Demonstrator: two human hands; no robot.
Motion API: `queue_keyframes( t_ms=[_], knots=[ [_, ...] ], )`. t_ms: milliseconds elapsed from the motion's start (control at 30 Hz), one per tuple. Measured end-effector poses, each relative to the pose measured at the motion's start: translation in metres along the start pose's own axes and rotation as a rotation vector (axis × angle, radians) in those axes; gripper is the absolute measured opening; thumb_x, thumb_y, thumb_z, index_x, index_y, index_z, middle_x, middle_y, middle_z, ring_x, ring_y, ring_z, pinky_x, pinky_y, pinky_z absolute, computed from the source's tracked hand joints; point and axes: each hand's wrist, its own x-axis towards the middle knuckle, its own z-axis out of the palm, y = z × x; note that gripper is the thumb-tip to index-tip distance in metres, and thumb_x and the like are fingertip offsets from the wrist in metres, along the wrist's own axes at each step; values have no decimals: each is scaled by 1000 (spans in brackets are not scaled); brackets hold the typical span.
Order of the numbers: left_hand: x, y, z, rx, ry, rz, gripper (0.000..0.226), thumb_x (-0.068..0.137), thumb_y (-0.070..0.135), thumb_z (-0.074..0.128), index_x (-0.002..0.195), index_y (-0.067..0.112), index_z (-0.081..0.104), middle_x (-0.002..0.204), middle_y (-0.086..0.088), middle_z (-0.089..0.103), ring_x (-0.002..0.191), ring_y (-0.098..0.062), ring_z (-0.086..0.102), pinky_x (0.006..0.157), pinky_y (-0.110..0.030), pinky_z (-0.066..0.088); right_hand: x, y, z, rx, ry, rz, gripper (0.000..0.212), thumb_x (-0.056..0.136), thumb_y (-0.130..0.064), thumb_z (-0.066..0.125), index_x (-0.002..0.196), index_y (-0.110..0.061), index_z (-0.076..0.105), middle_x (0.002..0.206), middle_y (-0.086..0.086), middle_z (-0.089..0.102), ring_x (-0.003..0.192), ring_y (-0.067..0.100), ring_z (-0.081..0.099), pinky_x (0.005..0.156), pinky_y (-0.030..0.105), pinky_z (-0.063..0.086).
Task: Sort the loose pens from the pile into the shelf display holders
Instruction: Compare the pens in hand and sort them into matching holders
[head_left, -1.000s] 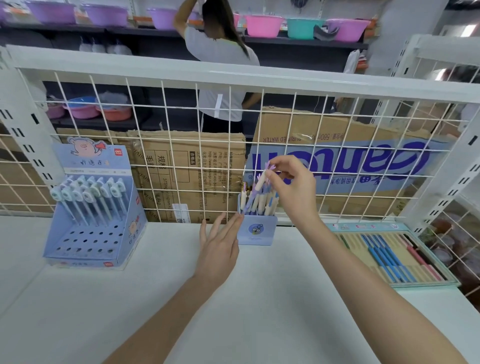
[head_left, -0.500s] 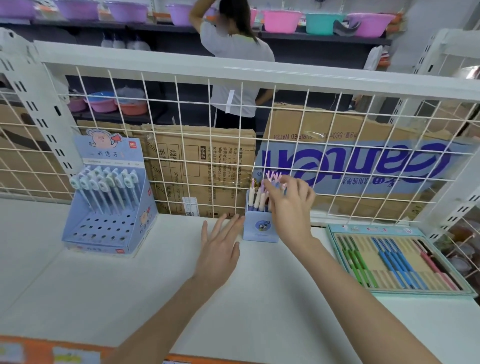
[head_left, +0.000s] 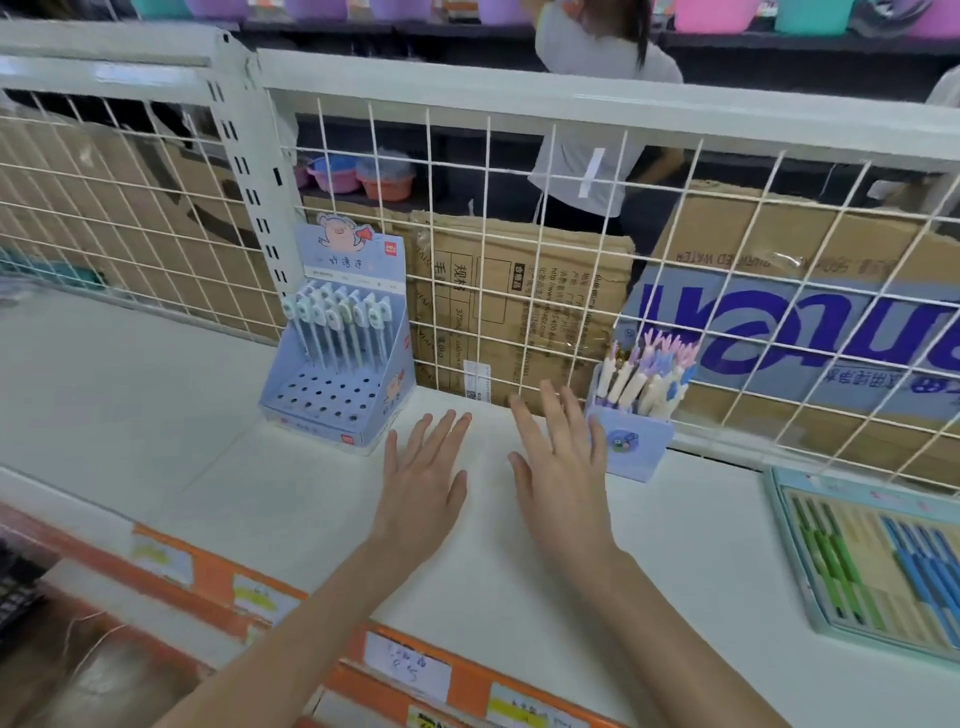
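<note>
A small blue pen holder (head_left: 631, 447) stands against the wire back of the white shelf (head_left: 260, 467), packed with several cream and purple pens (head_left: 649, 374). A larger blue display holder (head_left: 337, 400) with a pig picture stands to the left, with a row of pale pens (head_left: 337, 322) at the top and open holes below. My left hand (head_left: 421, 483) hovers flat over the shelf between the two holders, fingers spread and holding nothing. My right hand (head_left: 561, 467) is beside it, just left of the small holder, fingers apart and holding nothing.
A flat teal tray (head_left: 872, 561) of green, cream and blue pens lies at the right. A white wire grid (head_left: 519, 218) backs the shelf, with cardboard boxes behind it. A person (head_left: 597, 130) stands beyond the grid. Orange price strips (head_left: 218, 577) line the front edge.
My right hand left the pens in the small holder and dropped down and left, beside my left hand. The view shifted left and lower, showing the shelf's front edge.
</note>
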Motion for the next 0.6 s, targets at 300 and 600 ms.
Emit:
queue_keyframes(
  t_ms=[300,600],
  knots=[
    [-40,-108,-39,84,-61,-136,52,84,40,36,125,13,54,127,-12,60,109,-32,62,83,-55,48,0,-123,48,-85,-288,-65,72,43,-29,92,110,-18,69,117,12,65,106,34,63,82,51,51],
    [-99,-284,-83,167,62,-285,49,80,37,47,122,13,55,117,-11,65,103,-30,65,82,-51,51,18,-309,109,0,-386,-165,72,42,-29,92,109,-16,69,113,13,67,99,36,66,77,49,53]
  ],
)
